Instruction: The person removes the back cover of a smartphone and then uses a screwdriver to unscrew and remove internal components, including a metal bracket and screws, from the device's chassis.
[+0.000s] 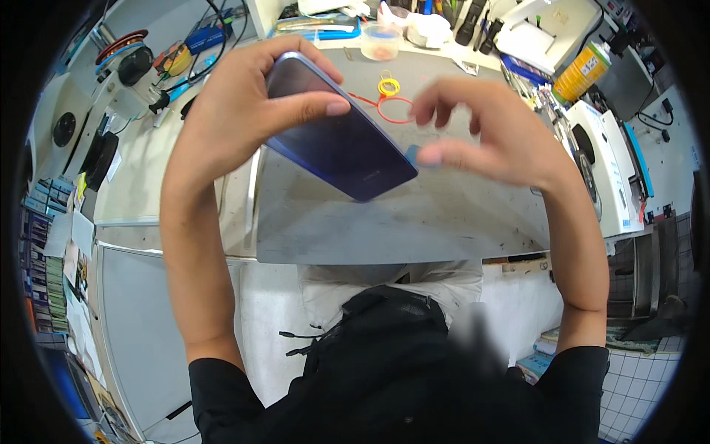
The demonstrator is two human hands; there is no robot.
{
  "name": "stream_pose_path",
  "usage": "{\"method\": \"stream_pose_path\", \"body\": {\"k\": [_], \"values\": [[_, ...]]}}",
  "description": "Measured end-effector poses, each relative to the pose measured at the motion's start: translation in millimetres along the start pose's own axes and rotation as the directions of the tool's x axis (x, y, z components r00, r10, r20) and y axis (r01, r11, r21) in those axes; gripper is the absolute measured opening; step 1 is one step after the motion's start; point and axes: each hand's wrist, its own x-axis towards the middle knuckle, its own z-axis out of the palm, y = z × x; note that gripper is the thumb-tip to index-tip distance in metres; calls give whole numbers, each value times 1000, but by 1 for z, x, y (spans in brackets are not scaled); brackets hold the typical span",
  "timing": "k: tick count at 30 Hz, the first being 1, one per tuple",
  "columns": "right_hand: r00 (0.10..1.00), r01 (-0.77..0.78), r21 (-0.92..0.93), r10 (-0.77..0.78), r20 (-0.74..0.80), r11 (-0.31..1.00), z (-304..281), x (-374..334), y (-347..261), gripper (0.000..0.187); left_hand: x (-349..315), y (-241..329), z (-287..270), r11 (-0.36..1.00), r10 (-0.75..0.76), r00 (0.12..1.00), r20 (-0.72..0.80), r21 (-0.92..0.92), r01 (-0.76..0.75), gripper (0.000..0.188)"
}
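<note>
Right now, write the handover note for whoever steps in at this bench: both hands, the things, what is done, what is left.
Left hand: grips the blue-purple phone back side up, tilted, above the grey mat.
Right hand: at the phone's lower right corner, pinching a small blue pick against its edge.
On the mat behind: orange ring and yellow rings; a clear cup stands further back.
Done: phone lifted, pick at the corner.
Left: the back cover looks unopened; whether the pick is in the seam cannot be told.

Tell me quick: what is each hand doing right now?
Left hand: closed around the upper end of the blue-purple phone, held above the grey mat.
Right hand: pinching a small blue pick at the phone's lower corner.
</note>
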Motion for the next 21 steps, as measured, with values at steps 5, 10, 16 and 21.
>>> {"method": "stream_pose_path", "body": {"k": [5,10,16,21], "values": [[985,11,-231,29,169,973,23,-22,2,32,10,8,5,991,58,998,36,121,-62,22],[988,43,-204,-11,154,978,25,-23,0,30,16,11,6,990,62,994,88,123,-73,22],[951,41,-203,24,307,978,16,-9,4,30,14,9,5,991,-99,994,54,99,93,26],[944,61,-131,-14,329,989,14,-10,6,30,11,4,0,983,-102,994,28,153,97,26]]}}
